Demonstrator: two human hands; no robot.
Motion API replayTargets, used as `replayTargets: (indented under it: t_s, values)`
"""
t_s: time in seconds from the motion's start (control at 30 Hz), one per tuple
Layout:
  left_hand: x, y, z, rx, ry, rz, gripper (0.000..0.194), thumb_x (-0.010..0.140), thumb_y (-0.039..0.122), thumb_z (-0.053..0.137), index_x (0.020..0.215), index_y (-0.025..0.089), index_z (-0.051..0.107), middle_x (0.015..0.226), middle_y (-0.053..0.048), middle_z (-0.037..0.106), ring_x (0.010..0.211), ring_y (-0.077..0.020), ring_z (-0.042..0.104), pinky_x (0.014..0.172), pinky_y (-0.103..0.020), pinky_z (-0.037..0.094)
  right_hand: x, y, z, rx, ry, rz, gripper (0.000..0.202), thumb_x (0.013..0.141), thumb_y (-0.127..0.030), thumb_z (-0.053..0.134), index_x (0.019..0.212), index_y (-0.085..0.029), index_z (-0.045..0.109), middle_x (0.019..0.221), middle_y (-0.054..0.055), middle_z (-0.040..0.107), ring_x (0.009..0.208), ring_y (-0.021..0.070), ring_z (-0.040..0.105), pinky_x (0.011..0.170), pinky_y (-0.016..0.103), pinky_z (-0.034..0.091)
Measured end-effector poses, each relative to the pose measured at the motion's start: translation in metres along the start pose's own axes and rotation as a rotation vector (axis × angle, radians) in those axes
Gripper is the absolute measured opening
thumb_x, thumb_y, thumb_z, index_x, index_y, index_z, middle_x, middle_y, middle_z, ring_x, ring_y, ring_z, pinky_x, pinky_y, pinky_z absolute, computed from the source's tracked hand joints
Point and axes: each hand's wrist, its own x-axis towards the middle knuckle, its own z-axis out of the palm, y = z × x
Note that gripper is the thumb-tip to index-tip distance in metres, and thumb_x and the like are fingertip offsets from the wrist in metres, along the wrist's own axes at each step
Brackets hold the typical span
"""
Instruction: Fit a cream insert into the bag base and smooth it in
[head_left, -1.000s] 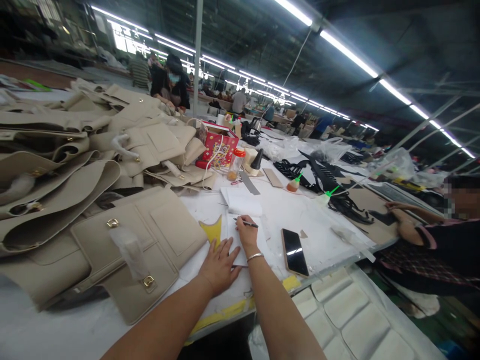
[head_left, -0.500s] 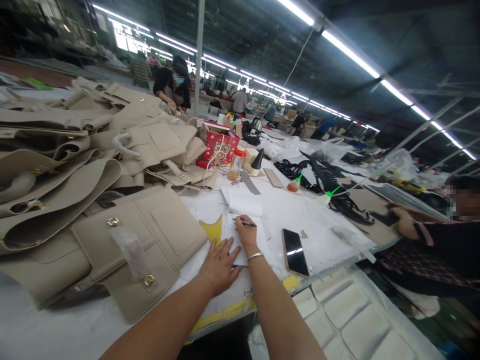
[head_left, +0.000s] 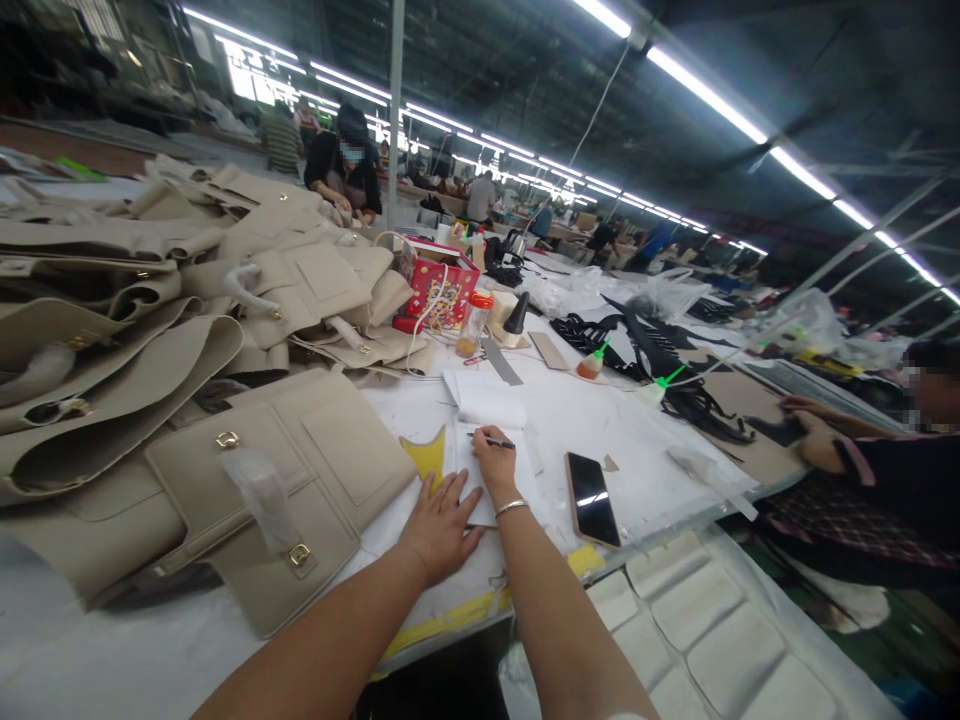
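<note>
Wrapped round a dark pen (head_left: 499,442), my right hand (head_left: 493,468) rests on an open notepad (head_left: 489,402), the pen's tip toward the page. A bracelet circles that wrist. My left hand (head_left: 441,525) lies flat with fingers spread over the notepad's lower left edge, holding nothing. Just beyond its fingertips is a yellow pointed piece (head_left: 426,455), partly under the notepad's side. A beige bag panel with gold buckles and a plastic-wrapped handle (head_left: 281,480) lies to the left. Right of my right hand sits a phone (head_left: 592,500), screen up.
More beige bag pieces (head_left: 187,260) are heaped at the left. Behind the notepad stand a red patterned box (head_left: 442,290), a jar (head_left: 475,325) and a black cone (head_left: 517,315). Green-tipped bottles (head_left: 592,362) and black strips (head_left: 637,335) lie rightward. A co-worker (head_left: 892,460) handles material at right.
Both hands stay almost in place, the pen still in the right one. The view has shifted very slightly, and the co-worker's hands at the right have moved a little.
</note>
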Motion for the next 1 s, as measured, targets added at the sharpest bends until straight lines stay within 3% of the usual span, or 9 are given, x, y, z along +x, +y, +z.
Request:
replayTargets:
  t_s: [0.87,1.0]
  values:
    - [0.0004,-0.0002,0.0016,0.005,0.004,0.004,0.054,0.088,0.052,0.038,0.133,0.022,0.043,0.145,-0.014,0.033,0.132,-0.0293,0.031,0.110,-0.055,0.014,-0.0019,-0.0039,-0.0031,-0.022,0.031,0.025,0.021,0.075,-0.035,0.046,0.062,-0.021,0.055,0.050,-0.005,0.054,0.051,0.0132,0.053,0.056,0.024,0.040]
    - [0.0006,0.0000,0.0007,0.000,0.002,0.005,0.053,0.088,0.051,0.038,0.132,0.022,0.044,0.145,-0.013,0.033,0.132,-0.0296,0.031,0.109,-0.055,0.014,-0.0007,-0.0018,-0.0039,-0.015,0.069,0.048,0.018,0.076,-0.032,0.045,0.065,-0.021,0.056,0.058,-0.003,0.060,0.053,0.0130,0.055,0.057,0.024,0.042]
